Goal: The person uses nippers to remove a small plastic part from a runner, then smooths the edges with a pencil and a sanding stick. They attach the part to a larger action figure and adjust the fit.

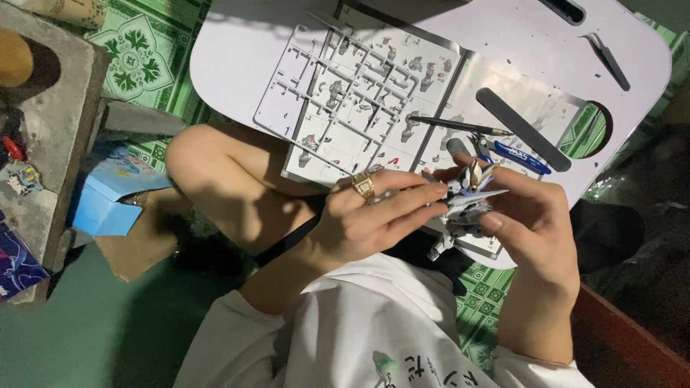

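Note:
Both my hands hold a small grey, white and gold plastic model figure [466, 201] just in front of the white lap table [244, 50]. My left hand [374, 219], with a gold ring on one finger, pinches the figure from the left. From the right, my right hand [532, 223] grips it with thumb and fingers. On the table, behind the hands, a grey parts frame [345, 86] rests on an open instruction sheet [374, 108].
On the table lie a thin hobby knife [460, 126], a long grey sanding file [523, 129], blue-handled nippers [514, 154] and tweezers [609, 59]. A blue box [108, 194] sits in an open carton at left, beside a concrete ledge [50, 115]. My bare knee [215, 165] is under the table.

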